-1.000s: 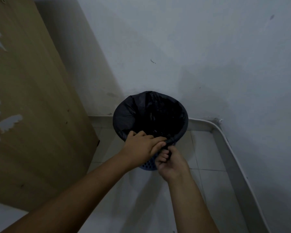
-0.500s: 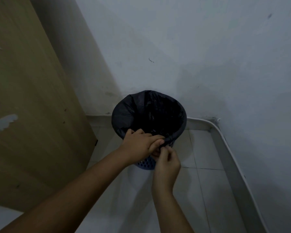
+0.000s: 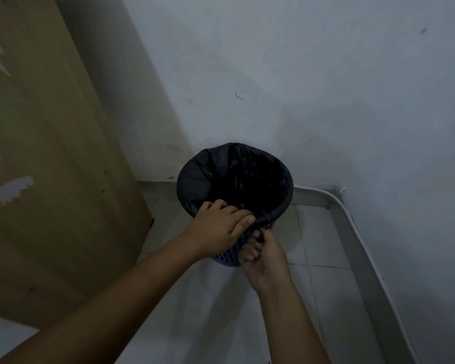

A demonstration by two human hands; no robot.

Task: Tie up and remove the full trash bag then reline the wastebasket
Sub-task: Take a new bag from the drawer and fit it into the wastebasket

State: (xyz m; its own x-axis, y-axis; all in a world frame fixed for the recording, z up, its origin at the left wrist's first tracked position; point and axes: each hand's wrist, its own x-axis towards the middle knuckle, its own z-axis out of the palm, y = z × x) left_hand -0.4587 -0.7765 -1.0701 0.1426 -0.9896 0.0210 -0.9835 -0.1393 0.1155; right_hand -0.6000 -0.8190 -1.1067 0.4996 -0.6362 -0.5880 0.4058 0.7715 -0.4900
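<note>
I'm at the wastebasket [image 3: 227,257] in the corner, and the black trash bag [image 3: 202,177] lines it with its top folded over the rim all the way round, mouth wide open. So by my reckoning I'm right at the start: nothing gathered, nothing tied, nothing lifted out. My left hand [image 3: 218,227] lies over the near edge of the wastebasket, fingers curled down onto the folded plastic there, holding that fold. My right hand [image 3: 260,252] is just below the rim on the near side, fingers bunched and pinching a bit of the bag's overhang against the blue mesh. It's too dark inside to see how full the bag is. What's left, as I judge it: peel the fold off the rim, bunch the mouth, knot it, haul it out, then fit a fresh liner, and no spare liner shows anywhere near the wastebasket.
</note>
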